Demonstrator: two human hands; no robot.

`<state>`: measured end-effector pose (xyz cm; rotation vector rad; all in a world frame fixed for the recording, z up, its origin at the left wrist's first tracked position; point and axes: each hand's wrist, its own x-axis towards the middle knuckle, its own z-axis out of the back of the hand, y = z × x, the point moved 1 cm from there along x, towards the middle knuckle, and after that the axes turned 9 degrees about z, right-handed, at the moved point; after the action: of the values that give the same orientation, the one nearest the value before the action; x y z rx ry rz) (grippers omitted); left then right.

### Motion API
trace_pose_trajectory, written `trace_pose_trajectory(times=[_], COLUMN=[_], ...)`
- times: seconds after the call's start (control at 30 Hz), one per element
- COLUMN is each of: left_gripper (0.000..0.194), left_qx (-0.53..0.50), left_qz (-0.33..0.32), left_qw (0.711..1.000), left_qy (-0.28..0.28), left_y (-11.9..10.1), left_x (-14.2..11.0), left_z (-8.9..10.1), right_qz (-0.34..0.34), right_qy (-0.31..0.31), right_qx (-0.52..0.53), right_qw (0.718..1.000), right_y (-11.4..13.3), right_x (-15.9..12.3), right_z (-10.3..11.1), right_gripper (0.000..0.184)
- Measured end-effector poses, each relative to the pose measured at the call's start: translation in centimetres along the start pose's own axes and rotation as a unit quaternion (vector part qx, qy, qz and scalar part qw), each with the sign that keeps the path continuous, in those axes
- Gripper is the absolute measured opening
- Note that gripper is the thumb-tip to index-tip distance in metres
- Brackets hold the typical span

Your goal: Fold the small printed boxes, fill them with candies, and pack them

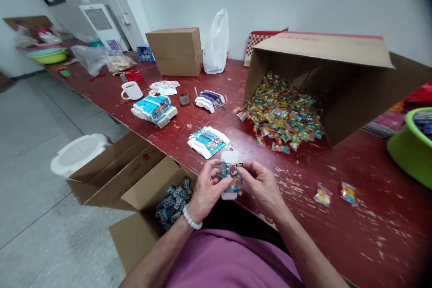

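Note:
Both hands hold one small printed cardboard packet (230,175) upright at the near edge of the red table (354,216). My left hand (207,189), with a white bead bracelet at the wrist, grips its left side. My right hand (261,184) pinches its upper right edge. Just beyond lies a stack of flat printed packets (207,141). A big cardboard box (334,81) lies on its side to the right, with a heap of small coloured candy bags (281,114) spilling out.
An open carton (135,189) on the floor at my left holds several filled packets (173,204). More flat stacks (154,110) (211,100), a white mug (131,91), a phone (184,99), a closed brown box (176,51) and a white plastic bag (216,42) lie further back. Two loose candy bags (334,193) and a green basin (411,146) are at right.

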<state>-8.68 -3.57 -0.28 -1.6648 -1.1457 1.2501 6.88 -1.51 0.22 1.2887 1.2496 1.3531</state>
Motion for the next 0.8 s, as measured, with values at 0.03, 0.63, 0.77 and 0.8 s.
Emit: trace_pose_trajectory(times=[0.03,0.63,0.77,0.8], left_gripper=[0.061,0.026,0.027,0.027], left_qx=[-0.009,0.07,0.024,0.021], left_qz=[-0.012,-0.035,-0.007,-0.002], left_qw=[1.0,0.997,0.999,1.0], left_qy=[-0.015,0.01,0.019,0.019], left_y=[0.0,-1.2,-1.4,-1.4], left_x=[-0.2,0.3,0.3,0.3], left_z=[0.0,0.7,0.6,0.6], right_qz=[-0.008,-0.035,-0.056,-0.062], right_qy=[-0.009,0.023,0.061,0.061], right_qx=[0.018,0.028,0.036,0.046], right_qw=[1.0,0.999,0.996,0.995], right_y=[-0.1,0.2,-0.3,-0.5], right_x=[0.0,0.4,0.7,0.7], right_z=[-0.1,0.5,0.6,0.6], right_gripper=[0.035,0.026,0.028,0.029])
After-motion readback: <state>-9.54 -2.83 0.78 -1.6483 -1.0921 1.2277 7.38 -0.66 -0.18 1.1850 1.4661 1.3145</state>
